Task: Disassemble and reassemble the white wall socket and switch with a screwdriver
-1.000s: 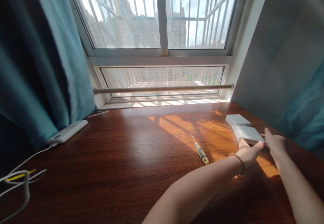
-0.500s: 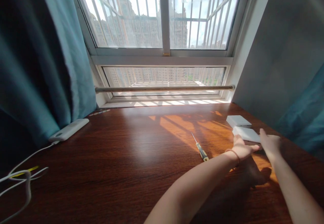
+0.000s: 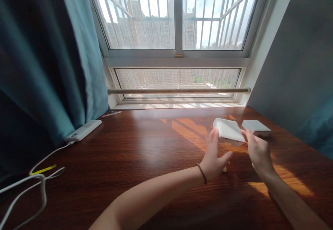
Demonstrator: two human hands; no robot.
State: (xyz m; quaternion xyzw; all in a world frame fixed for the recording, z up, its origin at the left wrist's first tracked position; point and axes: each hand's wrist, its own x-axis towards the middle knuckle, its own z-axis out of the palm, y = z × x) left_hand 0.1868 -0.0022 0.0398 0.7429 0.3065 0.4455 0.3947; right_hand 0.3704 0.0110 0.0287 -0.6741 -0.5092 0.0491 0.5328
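Note:
A flat white square box (image 3: pixel 229 130) is held up off the wooden table, slightly tilted. My right hand (image 3: pixel 258 150) pinches its right edge between thumb and fingers. At the box's left corner is my left hand (image 3: pixel 212 157), its fingers stretched out and its thumb spread away below; the fingertips look to be touching the corner. Behind my left hand lies a screwdriver (image 3: pixel 225 169), mostly hidden, with only bits of its shaft and handle end showing. Another flat white box (image 3: pixel 256 126) rests on the table just beyond my right hand.
A white power bank (image 3: pixel 84 131) with a cable plugged in lies at the left by the blue curtain (image 3: pixel 88 67). White cables (image 3: pixel 43 188) with a yellow tie (image 3: pixel 44 169) loop at the front left. A window with a rail (image 3: pixel 179 91) borders the table's (image 3: pixel 143 146) far side.
The nearer white box has come up off the table and moved left in my right hand. My left hand has shifted left, now covering most of the screwdriver. The view has turned slightly.

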